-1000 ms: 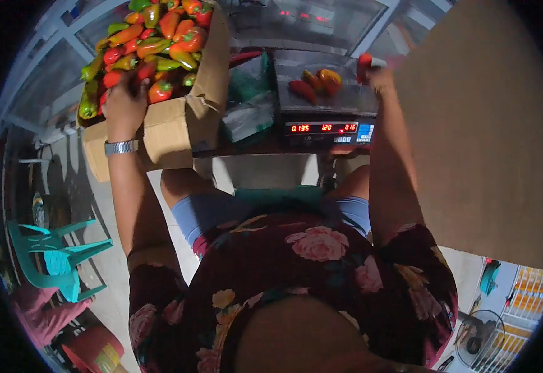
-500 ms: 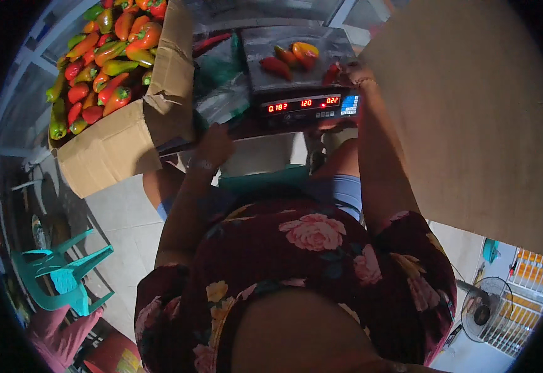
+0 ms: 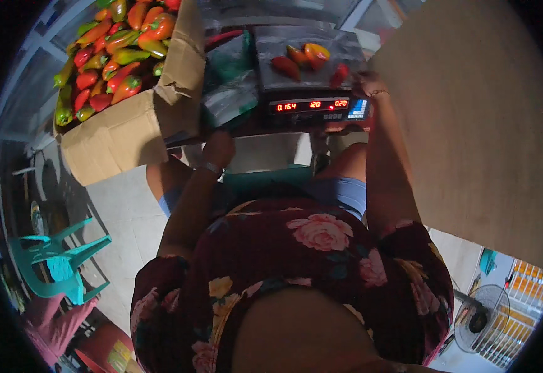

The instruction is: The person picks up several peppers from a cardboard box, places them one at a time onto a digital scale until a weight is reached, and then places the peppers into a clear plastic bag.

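Observation:
My right hand (image 3: 369,83) is at the right edge of a digital scale (image 3: 277,84) with red lit figures. Its fingers are loosely bent and apart, and no pepper shows in them. Just left of it, a red pepper (image 3: 340,74) lies on the scale's plate. Farther left on the plate are another red pepper (image 3: 285,67) and a cluster of orange and yellow peppers (image 3: 314,55). My left hand (image 3: 219,149) is closed in shadow by the table's front edge, below a green-and-clear plastic bag (image 3: 231,93); its inner side is hidden.
A cardboard box (image 3: 113,146) full of red, orange and green peppers (image 3: 119,53) stands at the left. One long red pepper (image 3: 223,37) lies behind the bag. A large brown board (image 3: 470,124) fills the right. Farther off are a green plastic chair (image 3: 60,261) and a fan (image 3: 481,318).
My right hand has drawn away from the red pepper, which now rests on the plate. The scale's lit figures have changed. The whole view has shifted slightly.

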A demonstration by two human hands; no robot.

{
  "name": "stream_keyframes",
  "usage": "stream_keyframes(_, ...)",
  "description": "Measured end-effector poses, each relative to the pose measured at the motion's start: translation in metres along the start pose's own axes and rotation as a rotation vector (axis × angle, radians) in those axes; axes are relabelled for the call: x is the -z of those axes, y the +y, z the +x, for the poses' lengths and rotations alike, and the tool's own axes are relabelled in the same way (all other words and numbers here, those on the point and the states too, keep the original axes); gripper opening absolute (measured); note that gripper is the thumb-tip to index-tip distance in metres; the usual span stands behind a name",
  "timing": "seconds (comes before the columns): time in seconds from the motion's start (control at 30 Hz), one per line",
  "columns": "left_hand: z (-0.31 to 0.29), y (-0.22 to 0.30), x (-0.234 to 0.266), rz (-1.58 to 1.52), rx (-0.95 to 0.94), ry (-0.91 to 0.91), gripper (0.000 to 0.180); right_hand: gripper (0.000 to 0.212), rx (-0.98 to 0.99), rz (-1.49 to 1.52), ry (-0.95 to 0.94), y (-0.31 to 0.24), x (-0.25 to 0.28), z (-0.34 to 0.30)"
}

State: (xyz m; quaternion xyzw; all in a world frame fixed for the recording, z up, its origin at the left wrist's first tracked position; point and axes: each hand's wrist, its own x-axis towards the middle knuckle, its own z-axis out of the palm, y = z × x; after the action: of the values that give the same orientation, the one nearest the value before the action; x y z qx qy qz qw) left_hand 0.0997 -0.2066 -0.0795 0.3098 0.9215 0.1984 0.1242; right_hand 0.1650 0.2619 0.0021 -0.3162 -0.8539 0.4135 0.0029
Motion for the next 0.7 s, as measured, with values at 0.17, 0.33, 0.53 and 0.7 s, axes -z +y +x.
stream_keyframes(0.17, 0.019, -0.008, -0.004, -0.044, -0.117, 0.269, 0.026, 0.022, 0.319, 0.360, 0.266, -0.055, -0.052, -0.053)
stream_keyframes(0.33, 0.045, -0.019, -0.002, 0.037, -0.057, 0.307, 0.026, 0.025, 0.771, -0.249, -0.186, -0.141, -0.206, -0.095)
stream_keyframes(0.53, 0.074, -0.043, -0.030, 0.107, -0.056, 0.198, 0.030, 0.023, 0.951, -0.534, -0.026, -0.125, -0.311, -0.050)
stream_keyframes(0.7, 0.053, -0.037, -0.009, -0.126, 0.115, 0.323, 0.033, 0.020, 0.951, -0.858, -0.193, -0.169, -0.289, -0.056)
